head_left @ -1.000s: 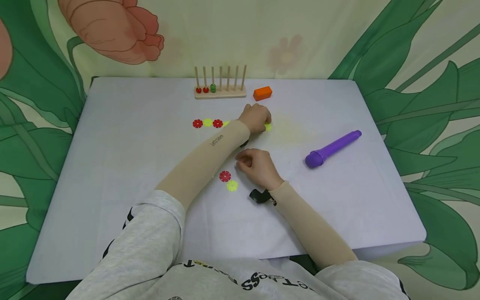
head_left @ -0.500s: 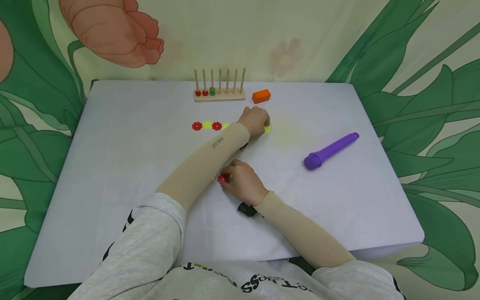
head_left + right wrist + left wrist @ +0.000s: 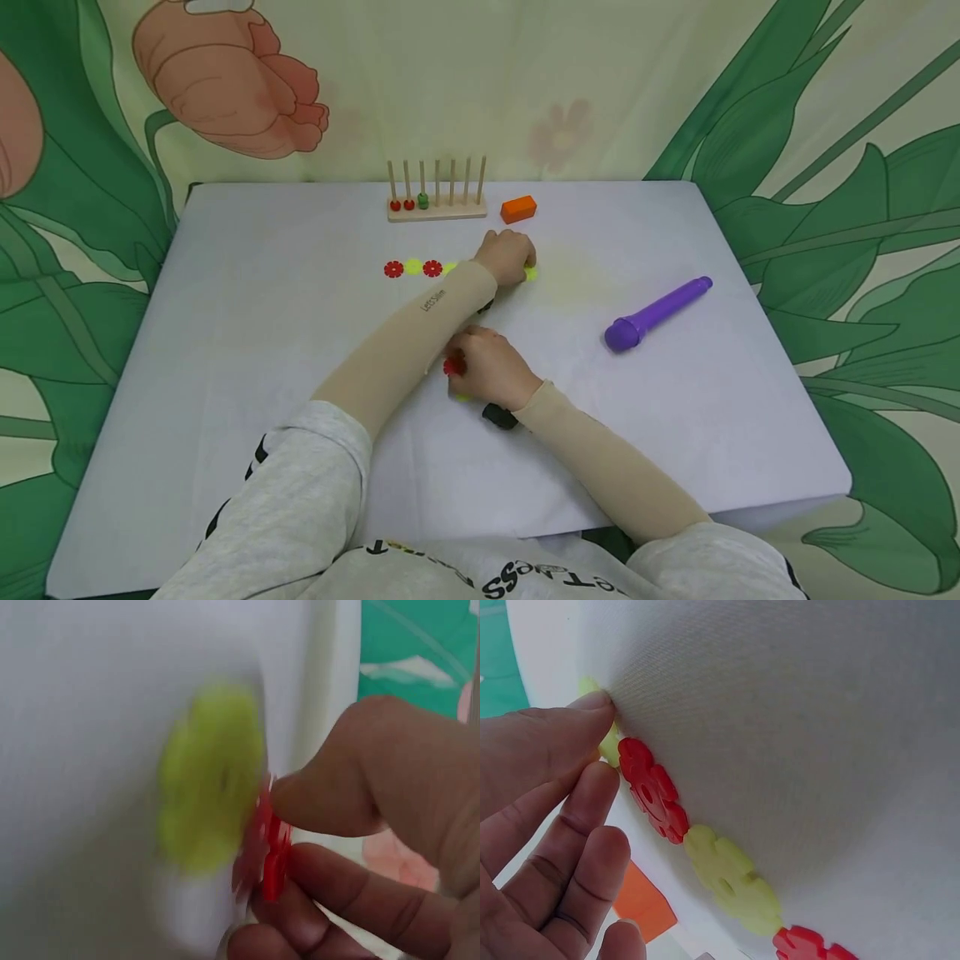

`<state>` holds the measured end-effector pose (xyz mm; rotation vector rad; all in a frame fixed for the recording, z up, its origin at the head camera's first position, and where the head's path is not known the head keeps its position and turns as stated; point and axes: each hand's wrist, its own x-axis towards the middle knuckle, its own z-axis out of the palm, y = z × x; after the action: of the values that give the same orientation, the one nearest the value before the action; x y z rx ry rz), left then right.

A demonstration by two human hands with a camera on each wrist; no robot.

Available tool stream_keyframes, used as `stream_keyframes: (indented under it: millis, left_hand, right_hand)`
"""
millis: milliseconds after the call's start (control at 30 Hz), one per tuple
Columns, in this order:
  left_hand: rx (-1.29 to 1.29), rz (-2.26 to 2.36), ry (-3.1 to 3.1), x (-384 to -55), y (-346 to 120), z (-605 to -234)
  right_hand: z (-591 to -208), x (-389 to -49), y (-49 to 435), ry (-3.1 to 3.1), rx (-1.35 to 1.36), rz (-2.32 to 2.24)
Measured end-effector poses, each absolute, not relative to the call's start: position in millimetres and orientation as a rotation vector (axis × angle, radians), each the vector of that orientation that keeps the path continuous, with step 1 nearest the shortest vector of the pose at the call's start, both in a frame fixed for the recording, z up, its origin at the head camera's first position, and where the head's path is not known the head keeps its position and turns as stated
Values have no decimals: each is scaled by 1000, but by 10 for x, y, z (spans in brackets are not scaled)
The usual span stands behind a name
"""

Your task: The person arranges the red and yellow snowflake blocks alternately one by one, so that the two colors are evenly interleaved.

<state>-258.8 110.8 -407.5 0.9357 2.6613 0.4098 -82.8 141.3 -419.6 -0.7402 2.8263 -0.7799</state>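
Note:
A row of notched flower-shaped discs, red (image 3: 393,269) and yellow (image 3: 412,267) in turn, runs edge to edge across the table; my left forearm hides part of it. At its right end my left hand (image 3: 508,254) pinches the last yellow disc (image 3: 609,746) between thumb and forefinger, beside a red one (image 3: 654,791). Nearer the body, my right hand (image 3: 491,367) holds a loose red disc (image 3: 274,859) on edge between thumb and fingers. Just by it lies a loose yellow disc (image 3: 210,780), mostly covered by the hand in the head view.
At the back stands a wooden peg rack (image 3: 437,215) with red and green beads on its left pegs. An orange block (image 3: 518,209) is right of it. A purple toy microphone (image 3: 658,314) lies to the right on the white table (image 3: 225,375).
My right hand has moved left to the two loose discs and picked up the red one. The left hand stays on the row's end. The head view has tilted up slightly.

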Motion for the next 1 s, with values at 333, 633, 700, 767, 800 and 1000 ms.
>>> stream_keyframes:
  millis: [333, 633, 700, 767, 800, 1000]
  left_hand:
    - [938, 432, 2674, -2545, 1096, -4042]
    - [895, 384, 2683, -2555, 1112, -4019]
    - [889, 381, 2679, -2556, 1113, -4012]
    - [883, 376, 2673, -2555, 1115, -4008]
    - [880, 371, 2672, -2553, 1117, -4006]
    - [883, 348, 2682, -2540, 1122, -4015]
  right_hand:
    - [-4252, -1034, 1884, 2850, -587, -965]
    - [-4266, -1333, 2341, 2933, -207, -1061]
    - [-4266, -1405, 2401, 2943, -134, -1079]
    - [-4267, -1467, 2439, 2950, -67, -1090]
    - [-4271, -1496, 2451, 2956, -37, -1097]
    - [-4290, -1614, 2475, 3012, 122, -1101]
